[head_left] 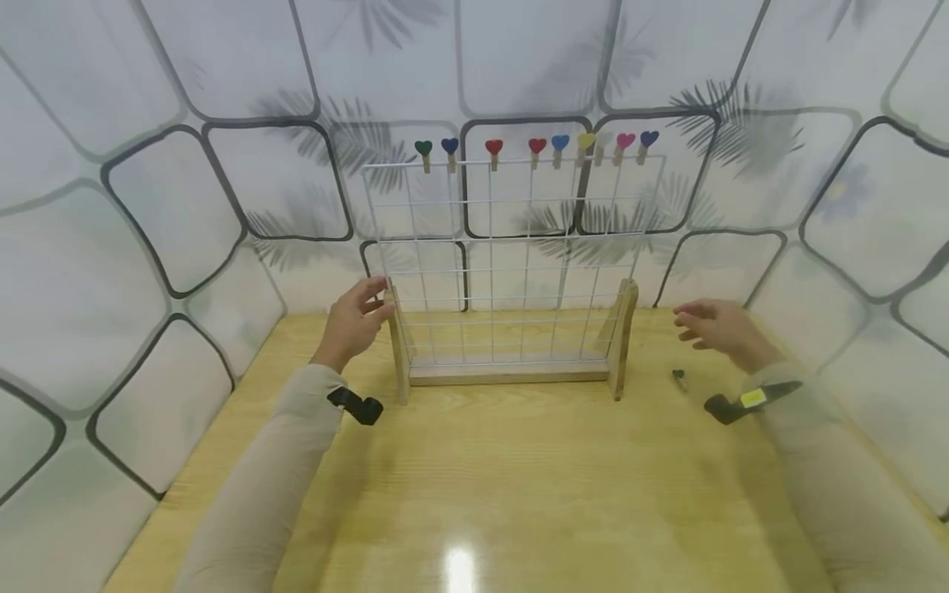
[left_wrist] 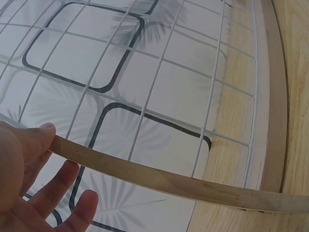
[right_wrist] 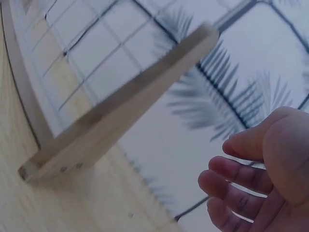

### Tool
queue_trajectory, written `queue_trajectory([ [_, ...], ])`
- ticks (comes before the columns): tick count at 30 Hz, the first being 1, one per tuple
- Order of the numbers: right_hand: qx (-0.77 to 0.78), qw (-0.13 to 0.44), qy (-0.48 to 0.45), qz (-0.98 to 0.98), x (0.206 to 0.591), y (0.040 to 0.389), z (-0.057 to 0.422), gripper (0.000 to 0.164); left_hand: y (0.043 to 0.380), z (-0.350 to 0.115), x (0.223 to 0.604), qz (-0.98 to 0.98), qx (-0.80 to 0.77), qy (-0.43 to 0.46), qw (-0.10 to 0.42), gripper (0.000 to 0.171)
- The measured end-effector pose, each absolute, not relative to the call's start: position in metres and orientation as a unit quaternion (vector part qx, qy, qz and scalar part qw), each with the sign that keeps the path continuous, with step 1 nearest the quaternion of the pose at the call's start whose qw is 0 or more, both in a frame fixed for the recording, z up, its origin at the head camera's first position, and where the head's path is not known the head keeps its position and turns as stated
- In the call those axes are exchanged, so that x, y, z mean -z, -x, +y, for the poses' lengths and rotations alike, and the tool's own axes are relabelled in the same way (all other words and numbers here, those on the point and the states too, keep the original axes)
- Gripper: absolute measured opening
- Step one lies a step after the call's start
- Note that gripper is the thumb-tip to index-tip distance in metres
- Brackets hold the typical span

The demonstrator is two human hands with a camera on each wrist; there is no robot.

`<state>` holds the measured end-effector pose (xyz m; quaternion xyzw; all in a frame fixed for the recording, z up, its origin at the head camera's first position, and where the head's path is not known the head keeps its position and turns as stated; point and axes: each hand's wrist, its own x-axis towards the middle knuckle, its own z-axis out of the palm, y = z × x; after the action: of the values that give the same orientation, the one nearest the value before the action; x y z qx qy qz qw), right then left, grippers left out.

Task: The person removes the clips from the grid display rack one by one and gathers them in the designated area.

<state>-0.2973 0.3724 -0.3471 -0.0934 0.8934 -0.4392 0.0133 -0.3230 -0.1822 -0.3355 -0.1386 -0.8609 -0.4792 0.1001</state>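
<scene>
A white wire grid rack (head_left: 507,263) stands upright on a wooden base (head_left: 511,374) with two slanted side supports. My left hand (head_left: 356,319) holds the top of the left side support (head_left: 401,350). In the left wrist view the thumb (left_wrist: 41,137) lies at that support's upper end, the fingers on its other side. To the right of the rack, my right hand (head_left: 722,328) hovers apart from the right side support (head_left: 623,338), fingers loosely curled around nothing. Below it a small clothespin with a green heart (head_left: 680,379) lies on the table.
Several heart-topped clothespins line the rack's top wire, among them a green one (head_left: 423,150), a red one (head_left: 493,151) and a pink one (head_left: 625,142). Patterned fabric walls (head_left: 222,165) enclose the light wooden table (head_left: 519,478) at the back and sides.
</scene>
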Motion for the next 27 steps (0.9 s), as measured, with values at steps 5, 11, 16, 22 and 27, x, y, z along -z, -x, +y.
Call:
queue_trajectory([
  [5, 0.427, -0.021, 0.107, 0.898, 0.313, 0.291, 0.35, 0.043, 0.32, -0.184, 0.339, -0.861, 0.479, 0.141, 0.1, 0.049],
  [11, 0.424, -0.068, 0.118, 0.895, 0.269, 0.29, 0.324, 0.037, 0.324, -0.184, 0.336, -0.855, 0.486, 0.148, 0.107, 0.048],
  [16, 0.47, -0.041, 0.152, 0.868, 0.242, 0.291, 0.305, 0.037, 0.324, -0.185, 0.335, -0.851, 0.491, 0.147, 0.113, 0.048],
  [22, 0.544, 0.055, 0.147, 0.824, 0.221, 0.289, 0.285, 0.037, 0.323, -0.184, 0.335, -0.851, 0.495, 0.141, 0.106, 0.047],
  [27, 0.603, 0.154, 0.125, 0.772, 0.207, 0.29, 0.266, 0.024, 0.323, -0.182, 0.335, -0.853, 0.494, 0.136, 0.099, 0.047],
])
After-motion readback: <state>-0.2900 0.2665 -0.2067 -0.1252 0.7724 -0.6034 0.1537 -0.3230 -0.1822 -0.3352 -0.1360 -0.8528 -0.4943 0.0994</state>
